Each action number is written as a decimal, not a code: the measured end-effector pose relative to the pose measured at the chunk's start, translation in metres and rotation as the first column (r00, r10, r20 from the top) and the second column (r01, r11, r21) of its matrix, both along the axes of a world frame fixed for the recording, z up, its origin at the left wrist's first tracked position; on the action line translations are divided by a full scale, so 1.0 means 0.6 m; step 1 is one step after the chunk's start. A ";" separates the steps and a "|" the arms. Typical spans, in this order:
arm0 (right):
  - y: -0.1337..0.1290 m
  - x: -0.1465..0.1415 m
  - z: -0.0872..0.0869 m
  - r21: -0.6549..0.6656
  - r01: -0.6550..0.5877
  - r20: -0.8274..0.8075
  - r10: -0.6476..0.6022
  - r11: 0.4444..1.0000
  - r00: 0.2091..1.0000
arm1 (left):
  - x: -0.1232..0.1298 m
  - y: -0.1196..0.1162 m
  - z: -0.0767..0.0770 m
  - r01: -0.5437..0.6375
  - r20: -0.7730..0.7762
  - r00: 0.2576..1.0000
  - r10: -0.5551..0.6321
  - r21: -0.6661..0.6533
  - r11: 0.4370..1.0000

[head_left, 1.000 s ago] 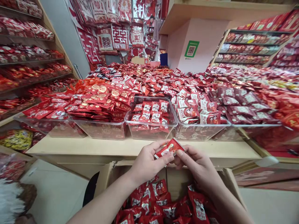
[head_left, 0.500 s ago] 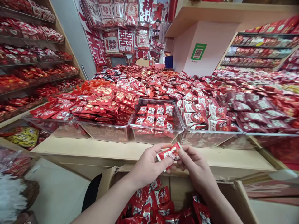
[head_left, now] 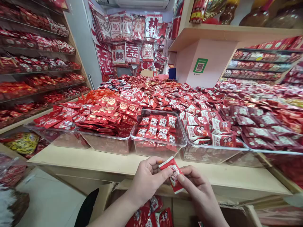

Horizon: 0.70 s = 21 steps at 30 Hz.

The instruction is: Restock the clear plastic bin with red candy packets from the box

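A small red and white packet (head_left: pixel 174 178) is held between both hands, tilted, with its printed face up. My left hand (head_left: pixel 149 175) pinches its upper left part between thumb and fingers. On its right edge, my right hand (head_left: pixel 197 183) closes thumb and fingertips. Just beyond the hands stands a clear plastic bin (head_left: pixel 157 148) with rows of similar red packets (head_left: pixel 163 133). Below the hands, an open cardboard box (head_left: pixel 104 201) holds more red packets (head_left: pixel 163 217), partly hidden by the forearms.
More clear bins piled with red packets (head_left: pixel 106 113) line the wooden counter (head_left: pixel 94 161). Shelves of packets (head_left: pixel 35 61) rise on the left. A wooden shelf (head_left: pixel 232 31) juts out at the upper right, above a pillar with a green code sign (head_left: pixel 200 66).
The packet has turned from lying slanted across the fingers to pointing down to the right. The view has tilted up, so the counter and bins appear lower.
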State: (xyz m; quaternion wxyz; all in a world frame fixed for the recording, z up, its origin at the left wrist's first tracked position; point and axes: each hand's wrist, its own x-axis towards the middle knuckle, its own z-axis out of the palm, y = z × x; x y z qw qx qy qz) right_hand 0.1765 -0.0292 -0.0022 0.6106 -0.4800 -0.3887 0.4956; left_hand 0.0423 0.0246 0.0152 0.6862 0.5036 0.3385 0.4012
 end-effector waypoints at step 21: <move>0.008 0.013 -0.023 -0.013 -0.011 -0.025 0.010 1.000 1.000 | 0.005 0.005 -0.015 0.022 0.029 0.999 -0.021 -0.030 0.999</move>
